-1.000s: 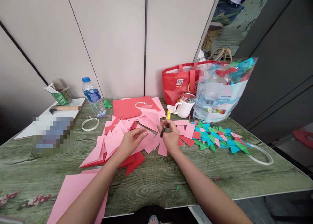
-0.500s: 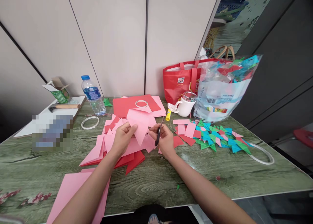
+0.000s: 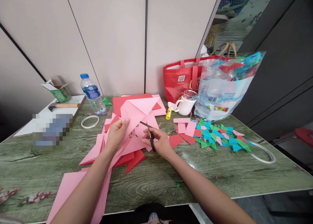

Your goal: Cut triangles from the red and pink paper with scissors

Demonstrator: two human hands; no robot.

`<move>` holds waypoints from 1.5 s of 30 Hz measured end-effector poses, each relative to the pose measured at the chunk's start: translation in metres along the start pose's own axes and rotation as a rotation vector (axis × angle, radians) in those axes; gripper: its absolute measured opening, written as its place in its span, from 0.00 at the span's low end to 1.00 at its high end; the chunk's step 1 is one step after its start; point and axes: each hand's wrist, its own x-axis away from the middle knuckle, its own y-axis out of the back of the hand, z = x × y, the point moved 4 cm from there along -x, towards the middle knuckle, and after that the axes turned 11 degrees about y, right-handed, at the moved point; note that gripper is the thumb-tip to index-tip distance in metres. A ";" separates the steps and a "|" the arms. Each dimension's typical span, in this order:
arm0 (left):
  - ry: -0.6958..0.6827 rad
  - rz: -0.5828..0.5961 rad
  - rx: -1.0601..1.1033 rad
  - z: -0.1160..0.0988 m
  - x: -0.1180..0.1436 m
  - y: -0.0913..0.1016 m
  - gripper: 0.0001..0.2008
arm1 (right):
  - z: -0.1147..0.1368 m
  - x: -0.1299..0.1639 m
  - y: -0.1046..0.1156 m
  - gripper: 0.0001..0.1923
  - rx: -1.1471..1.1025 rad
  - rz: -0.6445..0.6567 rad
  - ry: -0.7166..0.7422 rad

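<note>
Cutting folded pink paper over the middle of the table.

The left hand is gripping a folded pink sheet with closed fingers, holding it raised above the pink and red paper pile. The right hand is closing its fingers around the scissors, with the blades meeting the sheet's lower edge. A glue stick and white mug are standing toward the table's far edge.

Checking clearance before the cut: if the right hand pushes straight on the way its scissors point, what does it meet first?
The right hand aims the scissors up and left. Their tips are already at the pink folded sheet held up by the left hand, so paper comes first. Depth is hard to judge, though.
</note>
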 end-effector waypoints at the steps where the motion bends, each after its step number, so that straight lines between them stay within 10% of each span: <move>1: -0.023 -0.015 0.011 -0.003 -0.001 0.003 0.14 | -0.002 0.001 -0.003 0.17 -0.049 0.067 -0.047; 14: 0.083 0.099 -0.230 -0.004 0.008 -0.008 0.15 | 0.004 0.002 -0.004 0.21 -0.257 0.228 -0.293; 45: 0.068 0.054 -0.376 -0.008 0.009 -0.007 0.17 | 0.002 0.002 -0.004 0.23 -0.232 0.280 -0.350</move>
